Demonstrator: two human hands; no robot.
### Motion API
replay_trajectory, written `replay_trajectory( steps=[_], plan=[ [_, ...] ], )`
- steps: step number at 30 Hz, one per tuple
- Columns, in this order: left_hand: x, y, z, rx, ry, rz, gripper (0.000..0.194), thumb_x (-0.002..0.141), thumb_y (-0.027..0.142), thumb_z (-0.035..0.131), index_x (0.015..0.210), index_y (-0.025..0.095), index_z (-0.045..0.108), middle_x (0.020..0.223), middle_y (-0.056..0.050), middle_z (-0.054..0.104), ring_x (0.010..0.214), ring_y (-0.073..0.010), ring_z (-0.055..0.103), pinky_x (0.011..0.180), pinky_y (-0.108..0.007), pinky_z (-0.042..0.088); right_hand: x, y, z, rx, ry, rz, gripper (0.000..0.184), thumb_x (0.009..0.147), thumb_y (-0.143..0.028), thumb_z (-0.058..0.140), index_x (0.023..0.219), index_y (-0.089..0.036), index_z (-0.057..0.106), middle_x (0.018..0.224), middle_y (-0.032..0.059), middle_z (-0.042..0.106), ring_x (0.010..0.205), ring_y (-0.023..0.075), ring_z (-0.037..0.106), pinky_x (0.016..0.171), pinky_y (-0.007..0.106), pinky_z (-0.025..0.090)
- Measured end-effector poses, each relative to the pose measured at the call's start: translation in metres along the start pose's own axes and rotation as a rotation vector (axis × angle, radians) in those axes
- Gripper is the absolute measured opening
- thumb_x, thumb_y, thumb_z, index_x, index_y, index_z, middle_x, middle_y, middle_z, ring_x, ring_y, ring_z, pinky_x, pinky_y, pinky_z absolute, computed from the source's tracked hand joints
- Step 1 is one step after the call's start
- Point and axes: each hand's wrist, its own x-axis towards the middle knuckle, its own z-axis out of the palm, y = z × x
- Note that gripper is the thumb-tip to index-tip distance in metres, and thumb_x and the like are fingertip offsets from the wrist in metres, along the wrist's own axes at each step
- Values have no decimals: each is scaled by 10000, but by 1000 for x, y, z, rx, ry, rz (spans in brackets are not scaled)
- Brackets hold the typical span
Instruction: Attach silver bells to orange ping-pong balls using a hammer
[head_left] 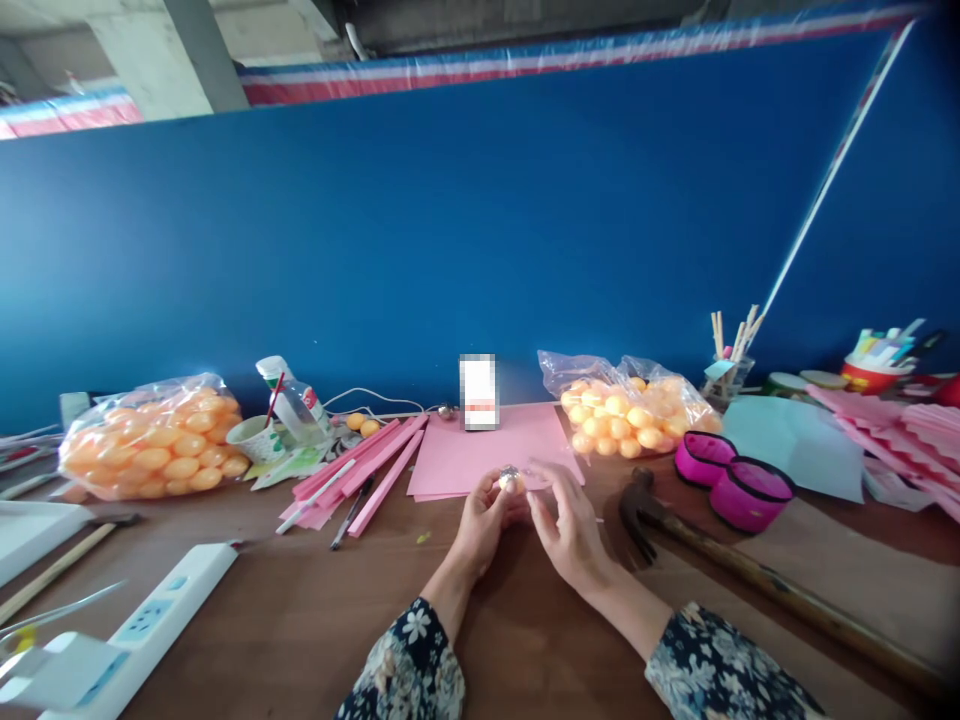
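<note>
Between the thumb and fingers of my left hand [484, 520] is a small orange ball [511, 483] that looks like a ping-pong ball, with something shiny and silvery on its top. My right hand [568, 525] is just to the right of the ball, its fingers spread and curved toward it. A faint clear sheen shows near the right fingertips; I cannot tell what it is. Both hands are over the near edge of the pink paper sheets [442, 460] on the brown table [405, 620].
Bags of orange balls stand left [161, 450] and right [626, 420]. A claw hammer [750, 565] lies right, beside magenta rings [750, 493]. Left are pink strips [390, 455], a pen [351, 515], a paper cup [255, 440], a bottle [300, 405] and a power strip [146, 620]. A blue partition [420, 220] rises behind.
</note>
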Motion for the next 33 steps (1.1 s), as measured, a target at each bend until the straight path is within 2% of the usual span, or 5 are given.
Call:
replay_trajectory(
  steps=[8, 12, 17, 24, 33],
  plan=[
    [-9, -2, 1, 52, 66, 15, 391, 703, 407, 641, 972, 131, 579, 833, -74, 632, 726, -131, 604, 684, -261, 478, -30, -20, -48, -223, -146, -133, 341, 830, -178, 445, 1171, -197, 442, 1126, 106, 530, 1073, 233, 490, 917, 408, 423],
    [-10, -4, 2, 63, 62, 17, 411, 684, 428, 649, 952, 123, 588, 793, -68, 631, 690, -124, 596, 668, -266, 480, -50, 14, -103, -525, -149, -137, 359, 814, -250, 464, 1165, -175, 454, 1122, 123, 534, 1053, 260, 503, 909, 418, 412],
    [-11, -2, 2, 43, 63, 20, 430, 678, 398, 664, 997, 123, 577, 791, -60, 624, 701, -126, 595, 687, -285, 482, -71, 71, -157, -875, -222, 23, 387, 797, -302, 407, 1135, -137, 496, 1101, 149, 563, 945, 296, 561, 811, 438, 445],
    [-12, 1, 1, -36, 56, 25, 478, 637, 326, 716, 1051, 148, 558, 813, -43, 629, 709, -122, 595, 693, -278, 465, -82, 113, -168, -863, -414, 111, 366, 817, -258, 354, 1124, -126, 505, 988, 143, 627, 857, 266, 612, 723, 382, 484],
    [-9, -1, -2, -11, 103, 22, 483, 590, 243, 748, 1020, 148, 551, 768, -31, 639, 624, -103, 585, 564, -213, 408, -64, 93, -167, -675, -488, 189, 399, 743, -321, 406, 1060, -161, 588, 1022, 147, 652, 911, 270, 635, 765, 359, 513]
  ],
)
